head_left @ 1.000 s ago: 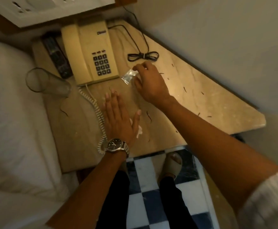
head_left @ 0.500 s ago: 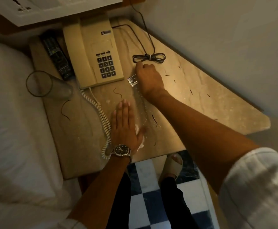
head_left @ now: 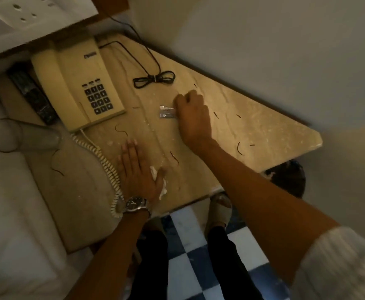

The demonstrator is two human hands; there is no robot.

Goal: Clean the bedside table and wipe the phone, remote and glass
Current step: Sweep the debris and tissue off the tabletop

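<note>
A beige marble bedside table (head_left: 263, 131) holds a cream phone (head_left: 73, 87), a black remote (head_left: 33, 97) to its left and a clear glass (head_left: 23, 136) at the left edge. Dark strands and white crumbs lie scattered over the top. My left hand (head_left: 138, 172), wearing a watch, lies flat on the table with white crumpled tissue (head_left: 161, 184) under its palm. My right hand (head_left: 193, 118) has curled fingers and holds a small clear plastic wrapper (head_left: 166, 111) against the table, right of the phone.
The phone's coiled cord (head_left: 106, 167) runs along the left of my left hand. A black bundled cable (head_left: 154, 80) lies behind my right hand. A white bed (head_left: 8, 213) borders the table's left. A dark bin (head_left: 289, 178) stands below the table's right corner, on checkered floor (head_left: 198, 263).
My right hand has drawn the clear wrapper a little to the right, away from the phone, fingers now curled. My left hand stays flat on the tissue.
</note>
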